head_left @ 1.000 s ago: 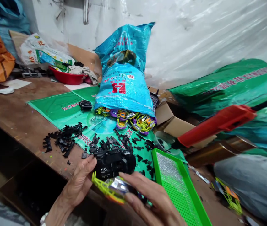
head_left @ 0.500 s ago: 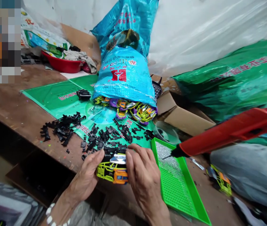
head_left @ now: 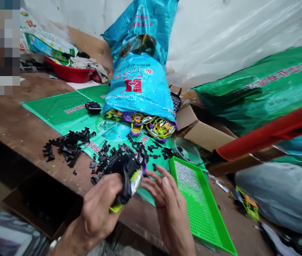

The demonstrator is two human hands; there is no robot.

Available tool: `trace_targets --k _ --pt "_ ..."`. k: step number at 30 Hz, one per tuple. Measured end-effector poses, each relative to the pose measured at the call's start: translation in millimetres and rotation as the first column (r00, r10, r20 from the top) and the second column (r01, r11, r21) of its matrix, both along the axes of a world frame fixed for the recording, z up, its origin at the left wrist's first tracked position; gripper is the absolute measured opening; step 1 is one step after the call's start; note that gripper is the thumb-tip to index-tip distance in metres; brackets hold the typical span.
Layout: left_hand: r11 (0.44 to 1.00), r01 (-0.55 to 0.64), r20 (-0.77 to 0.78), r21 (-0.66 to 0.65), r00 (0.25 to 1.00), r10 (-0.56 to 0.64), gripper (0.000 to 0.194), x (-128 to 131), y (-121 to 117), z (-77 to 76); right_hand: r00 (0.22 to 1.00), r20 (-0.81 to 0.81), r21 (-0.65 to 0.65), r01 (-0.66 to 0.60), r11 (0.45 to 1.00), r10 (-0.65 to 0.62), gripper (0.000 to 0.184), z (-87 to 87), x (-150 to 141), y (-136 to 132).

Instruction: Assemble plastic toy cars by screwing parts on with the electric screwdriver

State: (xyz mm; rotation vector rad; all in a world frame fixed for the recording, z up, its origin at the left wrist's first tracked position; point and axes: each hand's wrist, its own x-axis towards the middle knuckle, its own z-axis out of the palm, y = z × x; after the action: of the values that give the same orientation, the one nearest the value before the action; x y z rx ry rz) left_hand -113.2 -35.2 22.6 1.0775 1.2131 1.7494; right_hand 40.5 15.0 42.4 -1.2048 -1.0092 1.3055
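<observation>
Gripping the black-and-yellow toy car (head_left: 126,177) in my closed left hand (head_left: 100,209), my empty right hand (head_left: 164,192) spread open at three o'clock, I risk dropping it off the table (head_left: 20,124) edge.

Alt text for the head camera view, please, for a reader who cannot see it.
The left hand grips a black and yellow toy car over a wooden table, and the open right hand is beside it. Black plastic parts, a green tray and a blue sack lie nearby.
</observation>
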Motion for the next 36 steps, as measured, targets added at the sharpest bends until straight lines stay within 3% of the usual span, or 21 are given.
trace_targets --k 1,2,4,7,12,16,19,20,21,22,23,24,25,26,31,36 --pt "0.996 0.080 -0.030 0.042 0.996 -0.079 0.029 8 -4 -3.1 0.986 -0.145 -0.125 -0.105 0.987 0.086 0.062 0.9 1 -1" --pt "0.997 0.052 -0.005 0.056 0.999 -0.052 0.028 18 -8 -7.8 0.963 -0.234 -0.185 -0.177 0.967 0.132 0.065 1.6 1 -2" --pt "0.998 -0.005 0.094 0.057 0.996 -0.001 0.025 38 -18 -20.4 0.954 -0.267 -0.212 -0.196 0.957 0.136 0.064 2.1 1 -2" --pt "0.999 0.033 0.111 0.033 0.993 -0.036 0.023 55 -34 -40.9 0.976 -0.200 -0.237 -0.130 0.963 0.083 0.054 -0.5 0 -2" --pt "0.993 0.119 0.078 -0.018 0.990 -0.118 0.019 55 -52 -63.6 0.995 -0.078 -0.266 -0.073 0.961 0.053 0.041 -12.6 3 -4" --pt "0.988 0.149 0.001 -0.035 0.989 -0.149 0.022 58 -55 -66.9 0.999 -0.033 -0.237 0.001 0.972 -0.009 0.038 -20.0 9 -9" --pt "0.991 0.071 -0.215 0.116 0.976 -0.045 0.029 56 -48 -60.1 0.996 0.068 -0.155 0.060 0.986 -0.050 0.035 -18.3 12 -10" --pt "0.973 0.073 -0.381 0.218 0.925 0.016 0.030 52 -43 -56.6 0.994 0.099 -0.130 0.064 0.989 -0.051 0.034 -16.5 12 -9" --pt "0.941 0.099 -0.553 0.325 0.826 0.104 0.032 46 -38 -53.0 0.992 0.120 -0.114 0.059 0.992 -0.045 0.033 -14.3 12 -8" --pt "0.888 0.205 -0.743 0.411 0.639 0.197 0.032 40 -33 -49.5 0.991 0.130 -0.105 0.046 0.993 -0.032 0.032 -12.0 12 -7" --pt "0.816 0.372 -0.873 0.443 0.387 0.298 0.032 32 -28 -46.3 0.991 0.129 -0.102 0.028 0.994 -0.014 0.031 -9.5 12 -5" --pt "0.776 0.446 -0.895 0.446 0.217 0.390 0.033 26 -25 -43.6 0.992 0.123 -0.108 0.001 0.994 0.013 0.030 -7.1 12 -3" --pt "0.754 0.492 -0.890 0.436 0.110 0.443 0.034 20 -22 -41.5 0.992 0.118 -0.120 -0.036 0.992 0.050 0.028 -4.7 12 -2" --pt "0.744 0.512 -0.880 0.430 0.054 0.471 0.034 16 -20 -40.0 0.988 0.121 -0.132 -0.079 0.988 0.095 0.027 -2.5 13 0" --pt "0.733 0.534 -0.885 0.421 0.063 0.462 0.036 14 -21 -35.5 0.949 0.153 -0.169 -0.248 0.954 0.274 0.027 3.2 21 9" --pt "0.708 0.567 -0.875 0.421 0.047 0.482 0.040 18 -21 -29.9 0.914 0.193 -0.177 -0.325 0.929 0.356 0.034 1.6 27 17"
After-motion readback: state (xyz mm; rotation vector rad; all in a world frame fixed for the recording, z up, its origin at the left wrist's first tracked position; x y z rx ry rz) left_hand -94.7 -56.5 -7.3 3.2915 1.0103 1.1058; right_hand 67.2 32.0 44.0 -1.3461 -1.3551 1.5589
